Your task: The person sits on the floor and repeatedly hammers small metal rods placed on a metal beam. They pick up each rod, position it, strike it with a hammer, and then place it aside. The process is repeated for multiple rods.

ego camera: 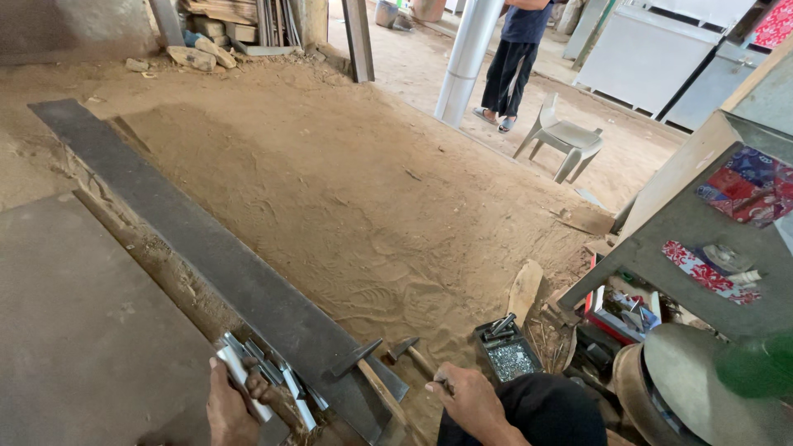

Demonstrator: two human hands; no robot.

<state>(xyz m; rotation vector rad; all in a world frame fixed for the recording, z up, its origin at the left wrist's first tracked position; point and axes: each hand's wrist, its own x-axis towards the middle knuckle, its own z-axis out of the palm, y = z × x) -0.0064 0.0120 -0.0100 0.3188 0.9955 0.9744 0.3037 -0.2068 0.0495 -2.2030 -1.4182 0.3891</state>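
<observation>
The left hand [230,409], cut off by the frame edge, clamps a bundle of metal strips [264,376] beside the plank [206,248]. The right hand [472,400] closes on a hammer [409,351]; its handle is partly hidden.

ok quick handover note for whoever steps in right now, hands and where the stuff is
Left hand: closed on a bundle of pale metal strips, at the near end of the long dark plank.
Right hand: resting by the wooden handle of a hammer on the sand; grip unclear.
A second hammer lies on the plank's near end.
Tray of small fasteners sits to the right.
Done: tools and strips gathered. Nothing visibly fastened to the plank.
</observation>
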